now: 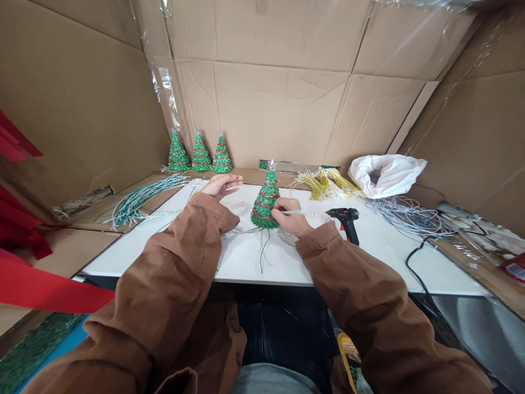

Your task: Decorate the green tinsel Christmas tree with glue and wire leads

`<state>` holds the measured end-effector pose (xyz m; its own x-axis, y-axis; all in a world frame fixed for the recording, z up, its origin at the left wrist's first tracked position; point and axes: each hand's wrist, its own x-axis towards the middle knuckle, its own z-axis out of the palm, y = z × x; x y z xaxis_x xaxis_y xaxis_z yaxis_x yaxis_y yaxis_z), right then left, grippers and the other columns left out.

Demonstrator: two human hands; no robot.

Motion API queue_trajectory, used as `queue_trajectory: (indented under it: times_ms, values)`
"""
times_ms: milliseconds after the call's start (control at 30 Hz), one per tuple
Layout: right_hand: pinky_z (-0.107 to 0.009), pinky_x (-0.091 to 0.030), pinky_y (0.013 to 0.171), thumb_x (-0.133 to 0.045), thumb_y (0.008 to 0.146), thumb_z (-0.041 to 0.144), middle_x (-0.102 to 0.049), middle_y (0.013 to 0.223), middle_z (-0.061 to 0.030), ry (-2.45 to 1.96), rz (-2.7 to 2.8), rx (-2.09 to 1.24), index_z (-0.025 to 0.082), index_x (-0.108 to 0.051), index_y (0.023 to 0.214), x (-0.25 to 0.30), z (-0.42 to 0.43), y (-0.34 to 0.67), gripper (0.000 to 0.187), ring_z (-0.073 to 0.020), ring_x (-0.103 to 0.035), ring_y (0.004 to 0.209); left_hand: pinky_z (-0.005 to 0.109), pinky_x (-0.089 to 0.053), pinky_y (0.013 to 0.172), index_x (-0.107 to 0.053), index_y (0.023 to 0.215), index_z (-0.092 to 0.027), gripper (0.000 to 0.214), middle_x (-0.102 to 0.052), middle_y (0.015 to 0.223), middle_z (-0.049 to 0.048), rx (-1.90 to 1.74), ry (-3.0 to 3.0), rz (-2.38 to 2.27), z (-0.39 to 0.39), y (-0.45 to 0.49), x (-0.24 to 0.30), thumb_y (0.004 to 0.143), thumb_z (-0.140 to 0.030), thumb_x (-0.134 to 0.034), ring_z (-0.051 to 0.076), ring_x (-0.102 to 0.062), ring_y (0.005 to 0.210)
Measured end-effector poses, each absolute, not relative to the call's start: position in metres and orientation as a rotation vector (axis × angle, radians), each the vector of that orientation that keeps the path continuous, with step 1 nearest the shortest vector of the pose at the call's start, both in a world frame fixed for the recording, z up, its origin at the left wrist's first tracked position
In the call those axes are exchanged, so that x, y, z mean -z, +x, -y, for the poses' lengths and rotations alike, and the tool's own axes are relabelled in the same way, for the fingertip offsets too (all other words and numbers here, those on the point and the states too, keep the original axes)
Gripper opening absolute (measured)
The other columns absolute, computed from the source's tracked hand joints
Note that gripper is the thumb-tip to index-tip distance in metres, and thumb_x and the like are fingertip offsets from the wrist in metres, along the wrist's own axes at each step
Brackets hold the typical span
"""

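Note:
A small green Christmas tree [266,202] with red garland and a clear star top stands upright on the white table in front of me. My right hand [292,216] is at its lower right side, thumb and fingers pinched together against the branches. A thin pale piece shows by those fingers, too small to name. To the left of the tree, apart from it, my left hand [223,186] is raised with fingers stretched out and nothing in them. Thin dark and yellowish wires [263,251] trail from under the tree toward the table's front edge.
Three similar trees [200,153] stand at the back left. Green-white wires [139,200] lie left, yellow wire bundles [328,183] behind. A black glue gun [346,223], a white bag [385,174] and loose bluish wires [410,216] are on the right. Cardboard walls [270,104] enclose the table.

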<state>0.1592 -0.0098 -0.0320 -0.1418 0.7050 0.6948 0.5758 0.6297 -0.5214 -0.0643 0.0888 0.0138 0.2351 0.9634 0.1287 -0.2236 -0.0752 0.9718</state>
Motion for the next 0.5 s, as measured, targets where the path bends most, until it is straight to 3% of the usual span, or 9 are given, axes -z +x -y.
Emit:
queue_trajectory:
  times_ms: [500]
  values:
    - [-0.023,-0.029,0.052,-0.048,0.064,0.017,-0.045,0.049,0.0030,-1.038,1.830,-0.165,0.019,-0.043,0.049,0.0316,0.0100,0.1594,0.016,-0.0097,-0.040,0.050,0.031,-0.049,0.082,-0.064,0.070,-0.016,0.009,-0.070,0.096,0.0051,-1.173,1.239,-0.786,-0.0869,-0.0646,-0.0139,0.066,-0.024,-0.066,0.015,-0.064,0.087]
